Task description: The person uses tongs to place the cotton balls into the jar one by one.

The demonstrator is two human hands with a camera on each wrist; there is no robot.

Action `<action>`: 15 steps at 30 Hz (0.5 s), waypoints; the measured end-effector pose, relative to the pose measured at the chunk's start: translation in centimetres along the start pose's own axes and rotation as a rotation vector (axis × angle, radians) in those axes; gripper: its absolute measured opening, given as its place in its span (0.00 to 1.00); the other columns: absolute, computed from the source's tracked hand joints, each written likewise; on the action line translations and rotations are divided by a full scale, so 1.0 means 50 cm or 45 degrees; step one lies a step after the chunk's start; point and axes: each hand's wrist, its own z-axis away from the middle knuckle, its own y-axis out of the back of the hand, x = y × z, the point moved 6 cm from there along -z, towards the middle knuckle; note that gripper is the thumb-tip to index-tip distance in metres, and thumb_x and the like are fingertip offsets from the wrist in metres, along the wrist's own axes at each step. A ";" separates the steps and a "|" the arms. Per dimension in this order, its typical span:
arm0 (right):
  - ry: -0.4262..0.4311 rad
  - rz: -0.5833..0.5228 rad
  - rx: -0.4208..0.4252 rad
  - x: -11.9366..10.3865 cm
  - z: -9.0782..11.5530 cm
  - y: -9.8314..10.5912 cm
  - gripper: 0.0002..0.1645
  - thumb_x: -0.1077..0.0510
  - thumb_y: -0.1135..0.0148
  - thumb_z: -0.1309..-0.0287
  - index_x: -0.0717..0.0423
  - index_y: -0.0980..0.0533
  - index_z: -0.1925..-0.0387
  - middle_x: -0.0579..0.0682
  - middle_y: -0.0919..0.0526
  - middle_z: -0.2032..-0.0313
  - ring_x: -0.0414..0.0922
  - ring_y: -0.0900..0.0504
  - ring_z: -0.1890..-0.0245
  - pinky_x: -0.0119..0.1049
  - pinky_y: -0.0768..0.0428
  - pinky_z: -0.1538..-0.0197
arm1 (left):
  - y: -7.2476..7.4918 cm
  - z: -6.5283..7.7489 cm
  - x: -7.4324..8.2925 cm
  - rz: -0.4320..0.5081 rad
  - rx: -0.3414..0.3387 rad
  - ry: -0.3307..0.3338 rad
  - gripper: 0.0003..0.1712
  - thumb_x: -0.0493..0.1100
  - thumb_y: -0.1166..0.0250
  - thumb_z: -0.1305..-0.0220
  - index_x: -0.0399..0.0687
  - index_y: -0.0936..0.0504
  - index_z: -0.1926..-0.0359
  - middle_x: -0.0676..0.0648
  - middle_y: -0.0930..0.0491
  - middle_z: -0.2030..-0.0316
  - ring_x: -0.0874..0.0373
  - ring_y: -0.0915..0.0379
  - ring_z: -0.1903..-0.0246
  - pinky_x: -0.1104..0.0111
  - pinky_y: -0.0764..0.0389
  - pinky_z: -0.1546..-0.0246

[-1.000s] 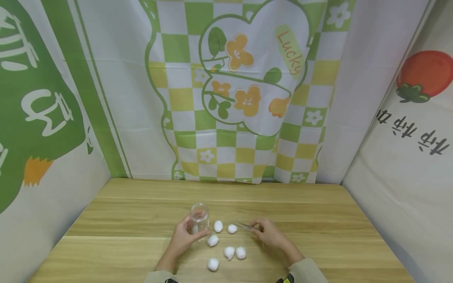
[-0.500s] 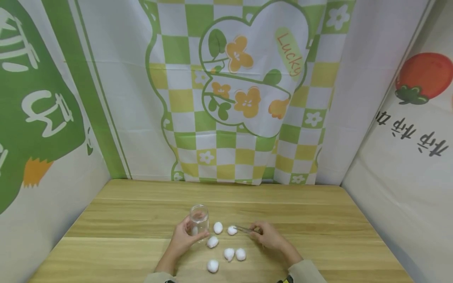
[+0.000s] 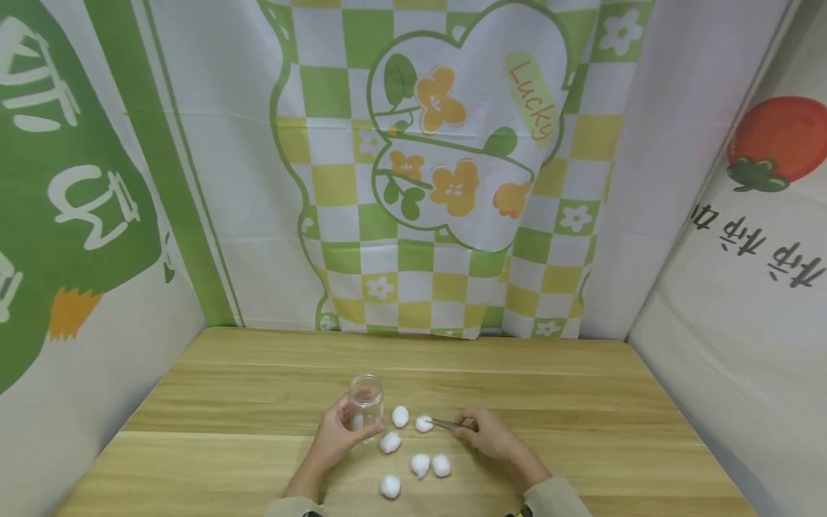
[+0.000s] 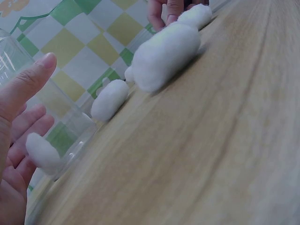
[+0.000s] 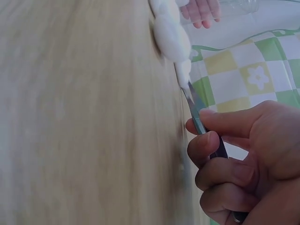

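My left hand [image 3: 337, 436] grips a clear jar [image 3: 366, 406] that stands without a lid on the wooden table. Through its wall, one white cotton ball [image 4: 43, 153] shows near the bottom in the left wrist view. With thumb and curled fingers, my right hand [image 3: 492, 435] holds metal tweezers [image 5: 197, 114] pointing left. Their tips are right at a cotton ball [image 3: 423, 424] to the right of the jar. Beside the jar's right side lie two more, an upper cotton ball [image 3: 400, 416] and a lower cotton ball [image 3: 390, 442].
Nearer the front, two cotton balls [image 3: 431, 465] sit side by side, with a single cotton ball [image 3: 390, 487] to their lower left. Behind the wooden table [image 3: 549, 388] hangs a checked curtain [image 3: 413, 287]; pale printed cloths flank both sides.
My right hand has shifted slightly down and left, bringing the tweezers' tips from the cotton ball's upper right edge onto it. My left hand stays around the jar.
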 end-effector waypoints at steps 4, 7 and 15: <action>0.035 0.043 0.025 -0.004 0.002 0.003 0.08 0.61 0.42 0.37 0.62 0.22 0.59 0.44 0.30 0.82 0.34 0.35 0.83 0.23 0.37 0.80 | -0.002 0.000 -0.001 0.005 -0.019 -0.003 0.38 0.39 0.25 0.52 0.48 0.28 0.39 0.38 0.24 0.40 0.36 0.29 0.38 0.39 0.32 0.36; 0.063 0.054 0.063 -0.004 0.002 0.007 0.08 0.62 0.42 0.38 0.63 0.22 0.60 0.46 0.26 0.81 0.33 0.35 0.82 0.24 0.36 0.79 | -0.002 -0.001 0.000 0.005 -0.024 0.004 0.38 0.39 0.25 0.52 0.49 0.28 0.38 0.38 0.24 0.39 0.37 0.30 0.38 0.39 0.32 0.36; 0.058 0.001 0.126 -0.002 0.007 0.012 0.09 0.61 0.43 0.36 0.63 0.22 0.58 0.53 0.20 0.76 0.32 0.31 0.78 0.24 0.31 0.75 | -0.001 -0.003 0.000 0.009 -0.010 0.020 0.39 0.38 0.24 0.54 0.47 0.28 0.38 0.37 0.25 0.39 0.37 0.29 0.38 0.41 0.32 0.35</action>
